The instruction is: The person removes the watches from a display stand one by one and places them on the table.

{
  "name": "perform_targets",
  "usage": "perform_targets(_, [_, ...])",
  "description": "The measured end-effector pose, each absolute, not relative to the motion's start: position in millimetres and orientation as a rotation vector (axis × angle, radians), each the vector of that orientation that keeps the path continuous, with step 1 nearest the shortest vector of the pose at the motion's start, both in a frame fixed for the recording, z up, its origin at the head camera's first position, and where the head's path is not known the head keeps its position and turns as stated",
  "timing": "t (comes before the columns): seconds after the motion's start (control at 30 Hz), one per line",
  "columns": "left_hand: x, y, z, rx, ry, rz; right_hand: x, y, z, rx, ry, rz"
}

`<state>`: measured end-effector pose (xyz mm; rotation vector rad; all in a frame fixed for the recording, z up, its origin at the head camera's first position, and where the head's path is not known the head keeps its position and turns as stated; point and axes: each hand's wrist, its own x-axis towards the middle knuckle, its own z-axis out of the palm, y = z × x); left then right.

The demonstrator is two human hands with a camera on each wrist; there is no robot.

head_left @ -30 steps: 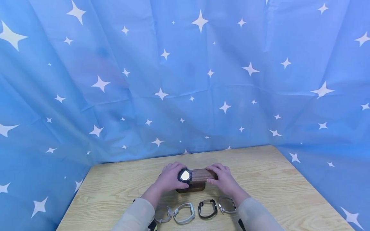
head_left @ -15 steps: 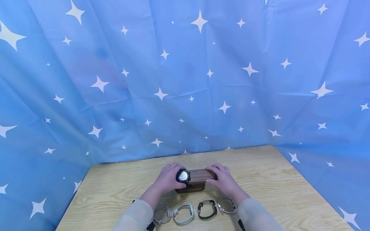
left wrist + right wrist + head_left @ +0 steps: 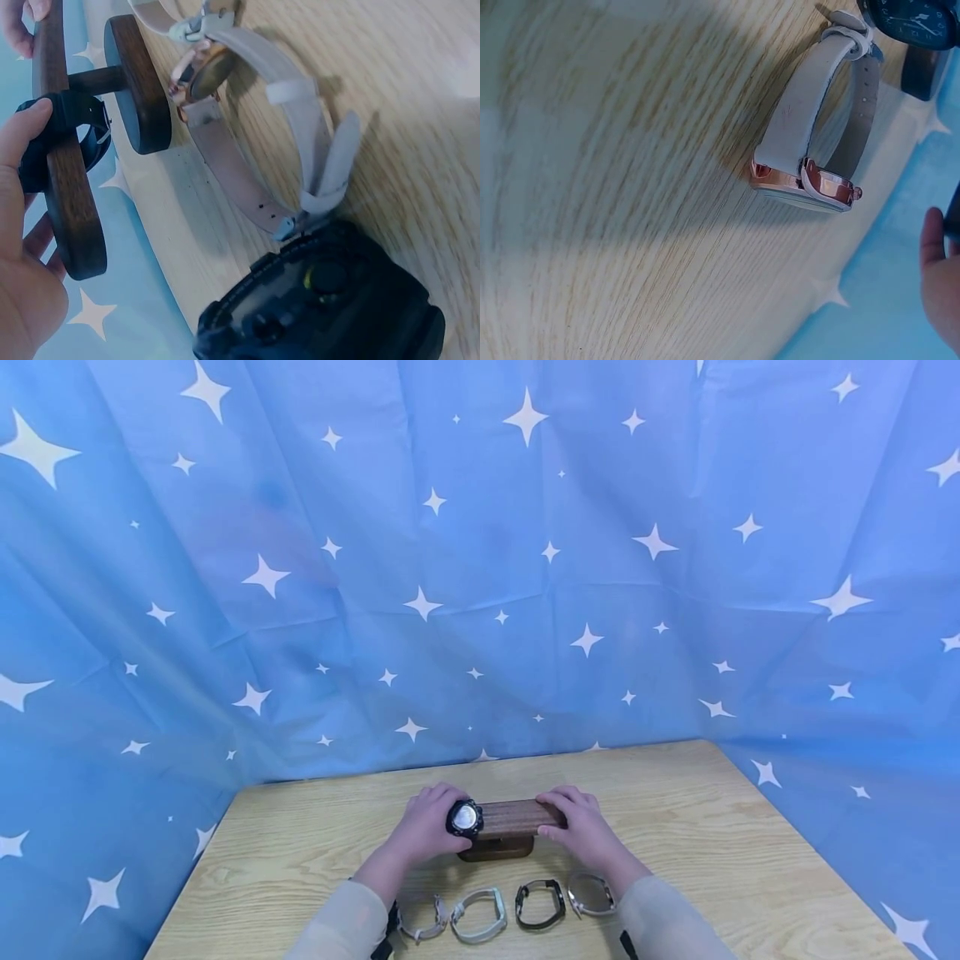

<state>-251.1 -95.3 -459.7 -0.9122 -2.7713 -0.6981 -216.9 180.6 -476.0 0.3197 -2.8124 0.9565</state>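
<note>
A black watch (image 3: pixel 465 817) with a round face sits around the dark wooden bar of a watch stand (image 3: pixel 517 819), towards its left end. My left hand (image 3: pixel 427 827) grips this watch; in the left wrist view its thumb lies on the black strap (image 3: pixel 75 109). My right hand (image 3: pixel 577 822) holds the right end of the bar, thumb in front and fingers over the top. The stand's base (image 3: pixel 495 849) rests on the table. In the right wrist view only part of my right hand (image 3: pixel 941 289) shows at the edge.
Several watches lie in a row nearer me: a pale pink-strapped one (image 3: pixel 307 135), a light blue one (image 3: pixel 498 906), a dark-strapped one (image 3: pixel 557 897) and a whitish, rose-gold one (image 3: pixel 795 112). A bulky black watch-like object (image 3: pixel 330 300) sits close to the left wrist camera. A starry blue curtain (image 3: pixel 480 568) hangs behind.
My left hand has slid left along the bar with the black watch, baring more wood between the hands. My right hand keeps its hold on the bar's right end.
</note>
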Motion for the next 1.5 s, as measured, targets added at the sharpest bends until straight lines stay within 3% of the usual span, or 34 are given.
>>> perform_targets(1.5, [-252,-135,-472,-0.829,-2.757,-0.873,-217,179,-475,0.283,-2.833,0.95])
